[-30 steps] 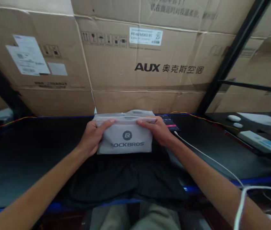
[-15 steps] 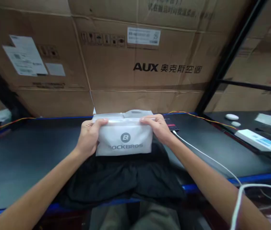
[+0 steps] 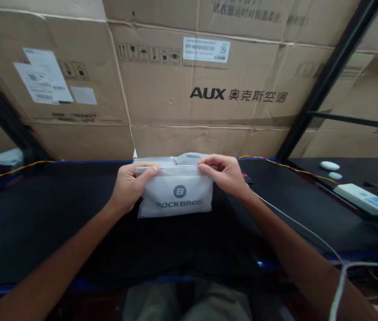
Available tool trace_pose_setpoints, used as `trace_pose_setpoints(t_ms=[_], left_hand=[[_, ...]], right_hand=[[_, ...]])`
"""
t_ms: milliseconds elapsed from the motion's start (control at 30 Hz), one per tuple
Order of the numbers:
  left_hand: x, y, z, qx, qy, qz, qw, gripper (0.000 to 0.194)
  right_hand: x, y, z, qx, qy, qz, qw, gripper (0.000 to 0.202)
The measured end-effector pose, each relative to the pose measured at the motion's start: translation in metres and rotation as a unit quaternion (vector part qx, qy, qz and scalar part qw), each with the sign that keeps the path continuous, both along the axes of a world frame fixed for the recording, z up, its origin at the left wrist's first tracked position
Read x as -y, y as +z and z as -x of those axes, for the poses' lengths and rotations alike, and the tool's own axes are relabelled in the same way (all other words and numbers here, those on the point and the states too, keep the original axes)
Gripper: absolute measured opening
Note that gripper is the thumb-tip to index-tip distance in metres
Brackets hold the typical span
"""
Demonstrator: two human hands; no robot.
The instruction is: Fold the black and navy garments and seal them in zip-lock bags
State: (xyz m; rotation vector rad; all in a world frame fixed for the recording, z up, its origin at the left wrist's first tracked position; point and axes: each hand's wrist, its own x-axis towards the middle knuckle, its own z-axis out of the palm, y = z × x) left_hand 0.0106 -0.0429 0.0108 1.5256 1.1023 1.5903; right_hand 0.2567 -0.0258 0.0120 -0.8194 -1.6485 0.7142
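Note:
A frosted white zip bag point(image 3: 177, 194) printed "ROCKBROS" is held up by its top edge, its logo side toward me. My left hand point(image 3: 130, 185) is closed on the upper left corner, thumb in front. At the upper right, my right hand point(image 3: 225, 174) pinches the same edge between thumb and fingers. What the bag contains cannot be made out. Beneath it a black cloth point(image 3: 182, 240) lies over the table's front edge. Just behind the bag more pale plastic packaging point(image 3: 155, 160) shows, partly hidden.
Large cardboard boxes point(image 3: 162, 102) rise behind the black table point(image 3: 58, 214). A dark phone-like device point(image 3: 247, 178) with a white cable point(image 3: 296, 223) lies right of my hand. Black frame posts point(image 3: 329, 84) flank the table. A white box point(image 3: 364, 198) sits at far right.
My right hand's fingers have curled in more, pinching nearer the bag's top right part. The left thumb has slid slightly inward along the edge. The whole view has shifted a little.

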Motion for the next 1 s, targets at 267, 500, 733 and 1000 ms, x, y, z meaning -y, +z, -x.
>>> trace_pose_setpoints(t_ms=[267,500,733,1000], left_hand=[[0.006,0.002,0.0,-0.063,0.041,-0.032,0.997,0.013],[0.007,0.003,0.001,-0.101,0.027,-0.04,0.994,0.016],[-0.005,-0.008,-0.002,-0.012,-0.147,0.096,0.984,0.041],[-0.008,-0.02,-0.006,-0.017,-0.226,0.236,0.945,0.04]], right_hand=[[0.003,0.001,0.0,0.095,-0.003,-0.04,0.995,0.02],[0.0,-0.006,0.0,0.176,-0.022,-0.104,0.979,0.017],[-0.012,-0.008,-0.006,0.033,-0.08,-0.056,0.995,0.023],[-0.018,-0.013,-0.01,0.183,-0.172,-0.106,0.962,0.027]])
